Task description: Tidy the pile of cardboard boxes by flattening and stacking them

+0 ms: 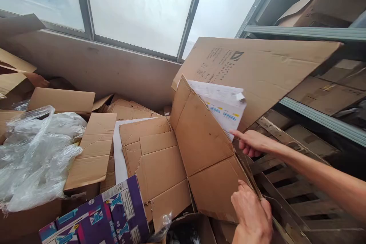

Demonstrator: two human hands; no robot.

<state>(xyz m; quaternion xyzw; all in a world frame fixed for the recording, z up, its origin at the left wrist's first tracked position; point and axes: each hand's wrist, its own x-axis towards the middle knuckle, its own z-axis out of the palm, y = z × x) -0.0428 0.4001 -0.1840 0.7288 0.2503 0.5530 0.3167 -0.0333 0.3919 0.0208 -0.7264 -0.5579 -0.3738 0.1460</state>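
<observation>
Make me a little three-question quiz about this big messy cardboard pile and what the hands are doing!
1. True or false: the left hand grips the flattened brown box at its lower edge.
2. What does the right hand reach toward: A) clear plastic wrap, B) white printed carton, C) purple box?
3. What lies under the right forearm?

Key: 1 true. 2 B. 3 a wooden pallet.

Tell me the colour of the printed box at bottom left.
Purple printed cardboard box, with white and blue; head view.
</observation>
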